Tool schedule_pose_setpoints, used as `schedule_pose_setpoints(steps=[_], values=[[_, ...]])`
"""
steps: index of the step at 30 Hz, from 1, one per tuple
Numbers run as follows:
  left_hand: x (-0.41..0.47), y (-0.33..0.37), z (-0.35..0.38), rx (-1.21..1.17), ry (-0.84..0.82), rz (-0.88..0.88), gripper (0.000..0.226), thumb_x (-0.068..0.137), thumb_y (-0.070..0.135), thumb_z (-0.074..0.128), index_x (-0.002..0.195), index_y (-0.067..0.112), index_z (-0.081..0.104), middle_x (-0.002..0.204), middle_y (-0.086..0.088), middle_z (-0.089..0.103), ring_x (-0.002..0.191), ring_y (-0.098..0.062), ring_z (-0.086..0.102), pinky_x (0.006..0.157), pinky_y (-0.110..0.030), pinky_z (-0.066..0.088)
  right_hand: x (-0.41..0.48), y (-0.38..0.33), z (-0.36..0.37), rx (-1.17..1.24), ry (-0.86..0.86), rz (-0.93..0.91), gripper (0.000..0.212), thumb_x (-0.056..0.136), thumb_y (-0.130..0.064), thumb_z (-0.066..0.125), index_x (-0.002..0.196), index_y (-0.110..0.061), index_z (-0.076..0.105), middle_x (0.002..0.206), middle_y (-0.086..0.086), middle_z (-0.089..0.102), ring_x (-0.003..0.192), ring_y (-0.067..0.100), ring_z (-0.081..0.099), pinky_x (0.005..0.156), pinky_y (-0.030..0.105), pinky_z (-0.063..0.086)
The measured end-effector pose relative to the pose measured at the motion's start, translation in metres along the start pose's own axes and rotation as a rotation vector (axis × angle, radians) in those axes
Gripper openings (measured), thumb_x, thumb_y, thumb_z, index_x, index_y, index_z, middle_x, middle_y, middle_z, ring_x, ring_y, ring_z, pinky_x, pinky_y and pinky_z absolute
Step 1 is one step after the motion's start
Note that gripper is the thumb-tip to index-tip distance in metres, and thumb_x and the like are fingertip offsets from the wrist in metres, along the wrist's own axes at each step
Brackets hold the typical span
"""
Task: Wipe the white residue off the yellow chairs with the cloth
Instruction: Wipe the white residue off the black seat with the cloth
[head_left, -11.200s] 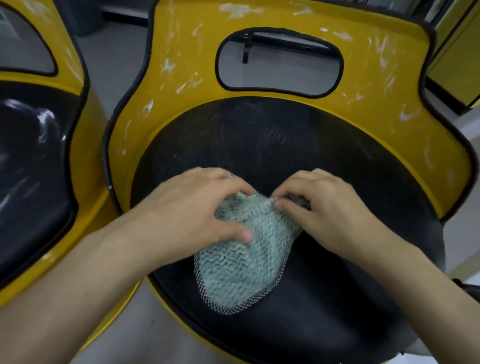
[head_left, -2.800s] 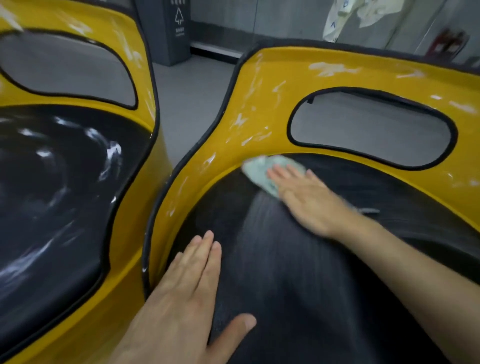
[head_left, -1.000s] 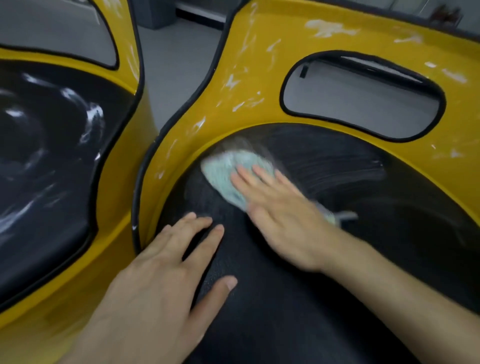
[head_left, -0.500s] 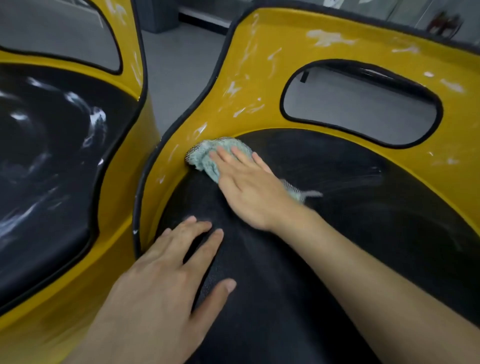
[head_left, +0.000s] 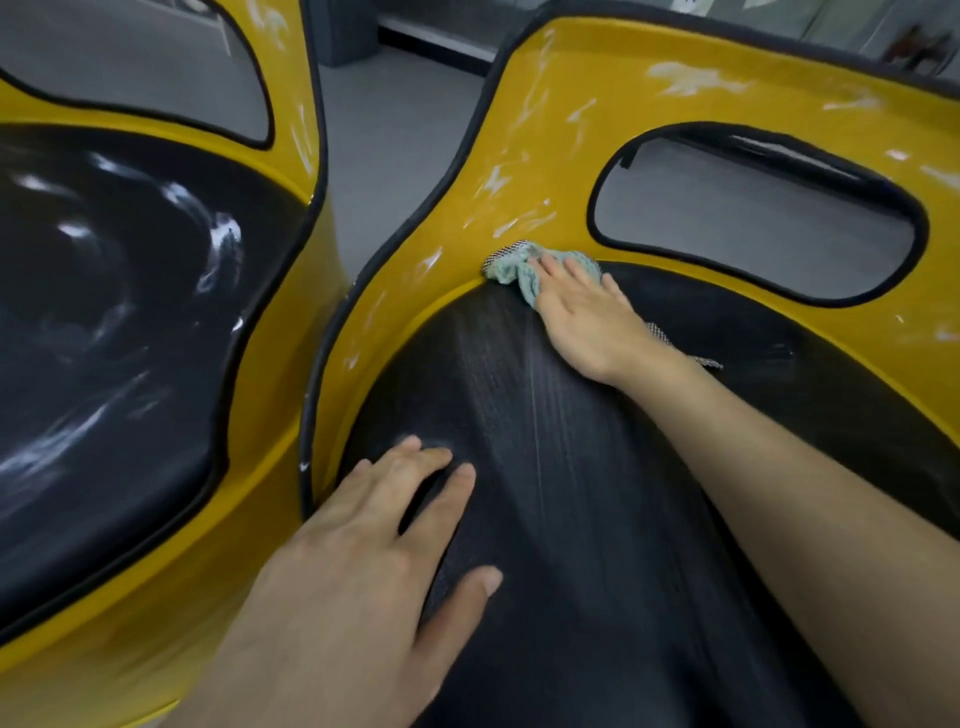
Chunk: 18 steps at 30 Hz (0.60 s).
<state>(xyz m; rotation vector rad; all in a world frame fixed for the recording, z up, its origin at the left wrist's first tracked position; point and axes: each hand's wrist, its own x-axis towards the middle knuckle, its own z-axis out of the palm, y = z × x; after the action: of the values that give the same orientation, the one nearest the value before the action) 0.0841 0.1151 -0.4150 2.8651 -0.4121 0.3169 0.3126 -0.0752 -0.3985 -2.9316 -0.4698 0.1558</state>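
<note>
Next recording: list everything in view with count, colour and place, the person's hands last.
left chair: one, yellow with black seat, left side.
right chair: one, yellow with black seat, centre and right.
white residue: many smears, white, on both chair backs and the left seat.
cloth: one, pale green, at the right chair's seat edge.
floor: grey, between the chairs.
left hand: one, flat on the right chair's seat.
right hand: one, pressing the cloth, fingers straight.

Cloth now up at the seat's back rim

The right hand (head_left: 584, 317) pushes the cloth (head_left: 519, 267) further up from the seat's left edge onto the yellow chair (head_left: 545, 130) below its cutout.
</note>
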Motion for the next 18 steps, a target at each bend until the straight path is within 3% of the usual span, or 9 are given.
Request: schedule_pose_setpoints(steps=[4, 7, 9, 11, 14, 18], values=[[0.001, 0.001, -0.001, 0.006, -0.008, -0.008, 0.065, 0.086, 0.060, 0.041, 0.129, 0.018, 0.068, 0.132, 0.003, 0.061, 0.127, -0.021, 0.059, 0.097, -0.046, 0.051, -0.103, -0.011, 0.014, -0.037, 0.009, -0.132, 0.060, 0.101, -0.038, 0.009, 0.160, -0.024, 0.008, 0.166, -0.009, 0.002, 0.152, 0.007, -0.004, 0.124, 0.036, -0.002], [0.001, -0.001, 0.001, 0.017, 0.010, 0.008, 0.065, 0.086, 0.060, 0.042, 0.129, 0.018, 0.068, 0.131, 0.002, 0.061, 0.126, -0.021, 0.059, 0.097, -0.045, 0.048, -0.215, -0.027, 0.034, -0.133, 0.023, -0.302, 0.066, 0.086, -0.025, 0.032, 0.151, -0.016, 0.036, 0.157, -0.001, 0.034, 0.145, 0.019, 0.035, 0.113, 0.043, 0.028], [0.002, -0.002, 0.004, 0.018, 0.028, 0.011, 0.065, 0.086, 0.060, 0.042, 0.128, 0.018, 0.069, 0.130, 0.001, 0.062, 0.125, -0.023, 0.060, 0.097, -0.048, 0.048, -0.240, -0.023, 0.044, -0.162, 0.000, -0.291, 0.062, 0.087, -0.017, 0.023, 0.145, -0.016, 0.043, 0.149, 0.001, 0.047, 0.136, 0.020, 0.047, 0.101, 0.044, 0.039], [0.003, -0.001, 0.004, 0.030, 0.030, 0.008, 0.065, 0.086, 0.059, 0.042, 0.127, 0.017, 0.070, 0.128, 0.000, 0.063, 0.123, -0.024, 0.061, 0.096, -0.051, 0.048, -0.216, -0.024, 0.031, -0.142, -0.052, -0.307, 0.062, 0.094, -0.024, 0.015, 0.153, -0.022, 0.033, 0.158, -0.003, 0.035, 0.145, 0.014, 0.033, 0.110, 0.043, 0.030], [0.003, 0.001, 0.000, 0.041, 0.005, 0.004, 0.065, 0.086, 0.060, 0.041, 0.128, 0.018, 0.069, 0.130, 0.001, 0.062, 0.124, -0.023, 0.060, 0.096, -0.049, 0.047, -0.124, -0.016, 0.010, -0.031, -0.036, -0.232, 0.065, 0.094, -0.042, 0.000, 0.158, -0.032, 0.002, 0.165, -0.015, -0.004, 0.150, 0.002, -0.007, 0.123, 0.035, -0.003], [0.002, 0.004, -0.003, 0.022, -0.019, -0.020, 0.065, 0.088, 0.059, 0.040, 0.130, 0.017, 0.067, 0.132, 0.003, 0.061, 0.126, -0.021, 0.059, 0.093, -0.041, 0.053, -0.013, -0.026, 0.001, 0.019, -0.011, 0.032, 0.056, 0.104, -0.034, 0.006, 0.160, -0.025, 0.006, 0.167, -0.008, 0.000, 0.153, 0.013, -0.003, 0.123, 0.044, -0.004]])
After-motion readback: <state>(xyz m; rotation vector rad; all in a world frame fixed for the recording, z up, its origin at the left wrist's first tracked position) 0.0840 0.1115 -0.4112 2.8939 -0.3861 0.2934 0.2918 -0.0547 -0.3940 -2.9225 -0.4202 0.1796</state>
